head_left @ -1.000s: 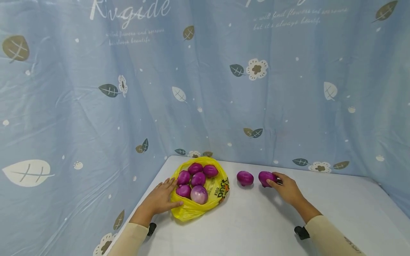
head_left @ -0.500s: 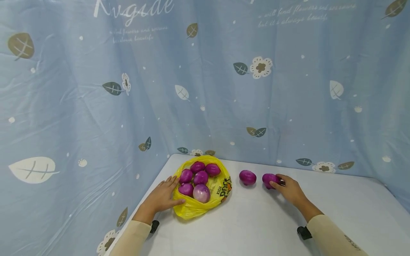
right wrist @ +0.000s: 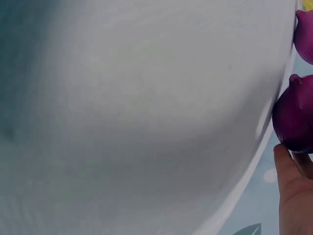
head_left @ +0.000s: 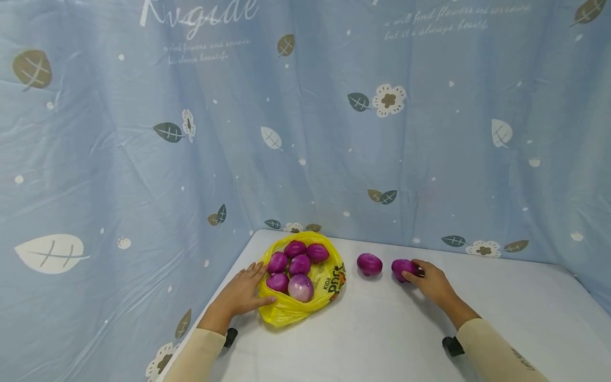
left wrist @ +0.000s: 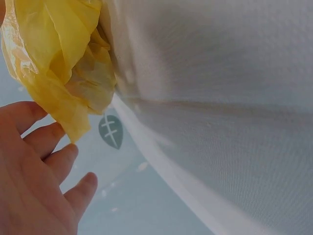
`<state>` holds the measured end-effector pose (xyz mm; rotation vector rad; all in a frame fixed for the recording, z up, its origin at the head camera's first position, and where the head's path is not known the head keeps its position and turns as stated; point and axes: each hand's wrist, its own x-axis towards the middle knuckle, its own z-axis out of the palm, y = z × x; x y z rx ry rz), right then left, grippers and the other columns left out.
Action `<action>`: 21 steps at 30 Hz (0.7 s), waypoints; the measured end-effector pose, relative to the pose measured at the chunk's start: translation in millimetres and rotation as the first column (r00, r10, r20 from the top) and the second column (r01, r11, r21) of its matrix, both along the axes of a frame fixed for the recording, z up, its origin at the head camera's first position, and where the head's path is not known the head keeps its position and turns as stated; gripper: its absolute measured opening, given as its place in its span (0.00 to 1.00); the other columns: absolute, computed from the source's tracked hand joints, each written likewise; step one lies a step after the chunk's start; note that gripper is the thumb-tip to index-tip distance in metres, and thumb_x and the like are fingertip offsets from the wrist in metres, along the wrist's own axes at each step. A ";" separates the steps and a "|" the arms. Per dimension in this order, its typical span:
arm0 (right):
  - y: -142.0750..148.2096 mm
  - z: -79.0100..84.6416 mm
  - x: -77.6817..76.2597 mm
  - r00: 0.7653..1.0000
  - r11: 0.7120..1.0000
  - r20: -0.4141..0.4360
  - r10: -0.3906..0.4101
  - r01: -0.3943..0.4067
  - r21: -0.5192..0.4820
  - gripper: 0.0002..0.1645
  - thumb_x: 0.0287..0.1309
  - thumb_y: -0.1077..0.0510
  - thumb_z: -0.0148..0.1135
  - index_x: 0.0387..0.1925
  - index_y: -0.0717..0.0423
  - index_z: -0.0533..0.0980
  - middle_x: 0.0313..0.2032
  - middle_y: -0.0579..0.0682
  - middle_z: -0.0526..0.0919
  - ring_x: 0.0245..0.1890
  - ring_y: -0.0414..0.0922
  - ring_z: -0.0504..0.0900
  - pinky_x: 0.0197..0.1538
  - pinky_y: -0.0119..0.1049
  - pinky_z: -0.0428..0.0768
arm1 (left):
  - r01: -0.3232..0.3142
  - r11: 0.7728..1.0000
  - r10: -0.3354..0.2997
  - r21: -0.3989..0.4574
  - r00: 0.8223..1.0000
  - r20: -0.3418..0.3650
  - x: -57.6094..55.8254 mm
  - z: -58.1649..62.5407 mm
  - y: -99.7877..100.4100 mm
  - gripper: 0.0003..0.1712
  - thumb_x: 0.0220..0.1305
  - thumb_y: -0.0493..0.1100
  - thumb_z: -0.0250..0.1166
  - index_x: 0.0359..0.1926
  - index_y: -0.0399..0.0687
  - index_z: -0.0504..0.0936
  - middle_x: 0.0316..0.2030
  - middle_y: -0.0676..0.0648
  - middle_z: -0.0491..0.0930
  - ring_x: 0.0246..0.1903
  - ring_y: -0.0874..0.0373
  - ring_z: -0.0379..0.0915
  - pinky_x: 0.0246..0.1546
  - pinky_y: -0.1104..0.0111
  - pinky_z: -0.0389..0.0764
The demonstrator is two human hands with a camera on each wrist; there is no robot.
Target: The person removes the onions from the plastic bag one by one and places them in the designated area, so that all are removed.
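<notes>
A yellow plastic bag (head_left: pixel 285 314) lies with its mouth spread on the white table, holding several red onions (head_left: pixel 299 265). One paler onion (head_left: pixel 300 288) sits at its near side. My left hand (head_left: pixel 238 293) rests with fingers extended against the bag's left edge; in the left wrist view its fingers (left wrist: pixel 62 161) meet the yellow plastic. To the right, my right hand (head_left: pixel 433 285) holds a red onion (head_left: pixel 402 269) by its right side, thumb in front. That onion (right wrist: pixel 296 115) appears dark purple in the right wrist view. Another red onion (head_left: pixel 369 264) stands just left of it, apart.
A white cloth covers the table (head_left: pixel 363 334). Behind and to the left hangs a blue curtain (head_left: pixel 324 159) printed with leaves and flowers, close to the table's back edge. Black straps or mounts (head_left: pixel 452 346) show at the wrists.
The head view has shifted slightly, so everything appears a little farther right. Both hands keep their places at the bag and the onion.
</notes>
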<state>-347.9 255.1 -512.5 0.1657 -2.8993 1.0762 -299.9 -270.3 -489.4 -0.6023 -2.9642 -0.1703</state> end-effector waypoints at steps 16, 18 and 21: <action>-5.1 0.9 0.9 0.998 0.999 0.042 -0.048 0.048 0.006 0.51 0.58 0.36 0.64 0.65 0.71 0.60 0.60 0.73 0.67 0.58 0.68 0.68 0.57 0.63 0.70 | -0.011 1.000 0.011 -0.012 1.000 0.010 -0.3 -0.2 -1.3 0.61 0.55 0.82 0.47 0.73 0.40 0.58 0.72 0.40 0.56 0.71 0.42 0.48 0.68 0.47 0.53; -4.7 0.7 1.2 0.996 0.998 0.051 -0.068 0.068 0.009 0.53 0.57 0.35 0.65 0.65 0.71 0.60 0.60 0.73 0.67 0.58 0.68 0.68 0.56 0.64 0.70 | -0.010 1.000 0.010 -0.013 1.000 0.012 0.0 -0.1 -1.4 0.61 0.55 0.82 0.47 0.73 0.40 0.58 0.72 0.40 0.56 0.71 0.42 0.48 0.68 0.47 0.54; -4.1 -0.7 1.5 0.996 0.996 0.053 -0.078 0.076 0.035 0.55 0.55 0.33 0.64 0.65 0.72 0.60 0.58 0.74 0.67 0.57 0.69 0.68 0.55 0.64 0.71 | -0.010 1.000 0.010 -0.013 1.000 0.014 0.3 0.5 -1.3 0.61 0.55 0.82 0.47 0.73 0.40 0.59 0.72 0.40 0.56 0.71 0.42 0.49 0.68 0.47 0.54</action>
